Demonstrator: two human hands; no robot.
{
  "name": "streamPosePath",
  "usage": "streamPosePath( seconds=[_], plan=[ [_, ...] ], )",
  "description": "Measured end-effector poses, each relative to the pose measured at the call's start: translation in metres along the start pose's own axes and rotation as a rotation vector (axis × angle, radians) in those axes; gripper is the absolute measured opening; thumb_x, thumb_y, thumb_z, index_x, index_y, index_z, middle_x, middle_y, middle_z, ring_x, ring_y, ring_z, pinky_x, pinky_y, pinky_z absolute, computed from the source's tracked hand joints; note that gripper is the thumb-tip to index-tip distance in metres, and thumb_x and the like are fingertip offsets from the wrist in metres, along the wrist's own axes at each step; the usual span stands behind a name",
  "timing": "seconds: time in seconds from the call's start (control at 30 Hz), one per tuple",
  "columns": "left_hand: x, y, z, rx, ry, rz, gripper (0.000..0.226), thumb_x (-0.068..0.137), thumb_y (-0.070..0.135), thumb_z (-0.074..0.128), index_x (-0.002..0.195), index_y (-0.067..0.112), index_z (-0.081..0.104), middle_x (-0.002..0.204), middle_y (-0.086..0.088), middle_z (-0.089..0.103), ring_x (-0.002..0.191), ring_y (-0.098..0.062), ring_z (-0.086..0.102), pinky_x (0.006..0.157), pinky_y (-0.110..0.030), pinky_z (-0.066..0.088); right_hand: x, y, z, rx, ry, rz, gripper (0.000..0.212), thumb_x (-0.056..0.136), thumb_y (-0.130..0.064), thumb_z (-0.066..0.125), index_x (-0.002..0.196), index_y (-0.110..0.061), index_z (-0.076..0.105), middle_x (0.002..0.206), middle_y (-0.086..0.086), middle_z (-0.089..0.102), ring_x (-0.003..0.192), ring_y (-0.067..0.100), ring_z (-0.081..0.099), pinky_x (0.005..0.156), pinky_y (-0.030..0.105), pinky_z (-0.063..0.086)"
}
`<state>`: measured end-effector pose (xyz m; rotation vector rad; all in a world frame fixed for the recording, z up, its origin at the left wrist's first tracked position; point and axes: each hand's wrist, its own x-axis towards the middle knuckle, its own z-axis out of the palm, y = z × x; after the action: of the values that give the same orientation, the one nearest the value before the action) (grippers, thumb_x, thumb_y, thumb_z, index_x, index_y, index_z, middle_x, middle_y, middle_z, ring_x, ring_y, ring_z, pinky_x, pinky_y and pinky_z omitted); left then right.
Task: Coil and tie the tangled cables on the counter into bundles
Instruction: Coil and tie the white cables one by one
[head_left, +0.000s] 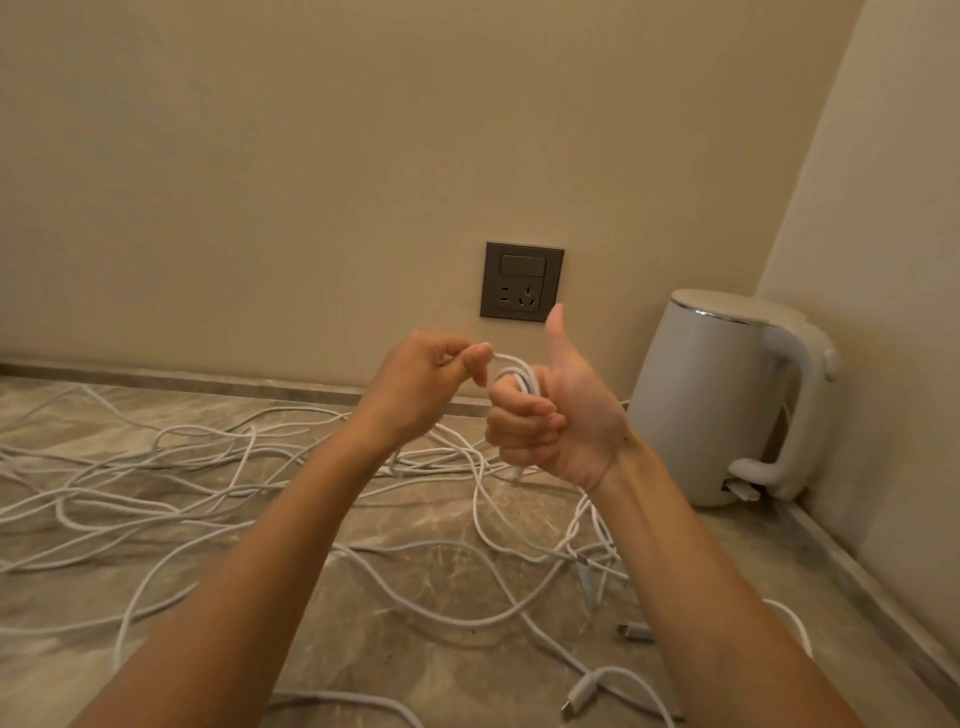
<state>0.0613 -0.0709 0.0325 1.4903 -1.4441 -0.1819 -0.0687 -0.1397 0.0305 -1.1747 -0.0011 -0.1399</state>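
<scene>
- Two hands are raised above the counter (405, 514), close together, so loops can wind onto the right one.
- Right hand (561, 421): fingers curled round a small coil (521, 375) of white cable, thumb up, clear of the winding.
- Left hand (431, 384): pinches the strand feeding that coil.
- Other cables (208, 467) lie tangled on the counter; task looks early.
</scene>
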Motion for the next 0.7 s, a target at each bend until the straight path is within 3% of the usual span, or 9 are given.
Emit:
streamPosePath(
  seconds=[0.1, 0.23, 0.43, 0.6, 0.7],
  plan=[
    [-0.001, 0.000, 0.012, 0.061, -0.087, -0.018, 0.030, 0.096, 0.019, 0.045, 0.069, 0.017, 0.057, 0.038, 0.012, 0.044, 0.035, 0.003, 0.041, 0.044, -0.021, 0.028, -0.002, -0.005, -0.002, 0.131, -0.032, -0.076, 0.085, 0.078, -0.081, 0.004, 0.042, -0.015, 0.043, 0.036, -0.007, 0.027, 0.038, 0.007, 0.015, 0.033, 0.014, 0.025],
    [-0.008, 0.000, 0.028, 0.041, -0.274, -0.119, 0.037, 0.098, 0.009, 0.038, 0.063, 0.015, 0.050, 0.042, 0.003, 0.042, 0.025, -0.005, 0.037, 0.032, -0.018, 0.031, -0.004, -0.008, -0.002, 0.272, 0.183, -0.234, 0.084, 0.081, -0.080, 0.008, 0.041, -0.014, 0.040, 0.036, -0.005, 0.029, 0.040, 0.009, 0.014, 0.034, 0.016, 0.023],
    [-0.012, 0.002, 0.040, 0.090, -0.484, -0.255, 0.033, 0.098, 0.007, 0.028, 0.071, 0.011, 0.046, 0.044, -0.002, 0.046, 0.027, -0.010, 0.042, 0.036, -0.025, 0.038, -0.007, -0.005, -0.006, 0.531, 0.323, -0.352, 0.077, 0.084, -0.077, 0.022, 0.048, -0.011, 0.040, 0.042, -0.002, 0.030, 0.037, 0.009, 0.029, 0.036, 0.016, 0.028],
    [-0.018, 0.009, 0.043, 0.223, -0.633, -0.302, 0.027, 0.093, 0.001, 0.027, 0.074, 0.012, 0.041, 0.057, -0.007, 0.046, 0.033, -0.012, 0.044, 0.035, -0.026, 0.041, -0.003, -0.004, -0.006, 0.616, 0.432, -0.469, 0.073, 0.089, -0.068, 0.032, 0.052, -0.007, 0.047, 0.048, 0.000, 0.032, 0.040, 0.010, 0.032, 0.040, 0.017, 0.031],
    [-0.020, 0.014, 0.042, 0.283, -0.690, -0.253, 0.027, 0.098, 0.011, 0.031, 0.074, 0.015, 0.040, 0.061, -0.004, 0.045, 0.040, -0.012, 0.043, 0.040, -0.023, 0.040, -0.002, -0.005, -0.005, 0.518, 0.554, -0.506, 0.067, 0.092, -0.063, 0.031, 0.059, -0.007, 0.047, 0.050, 0.000, 0.033, 0.041, 0.010, 0.032, 0.040, 0.019, 0.032]
  ],
)
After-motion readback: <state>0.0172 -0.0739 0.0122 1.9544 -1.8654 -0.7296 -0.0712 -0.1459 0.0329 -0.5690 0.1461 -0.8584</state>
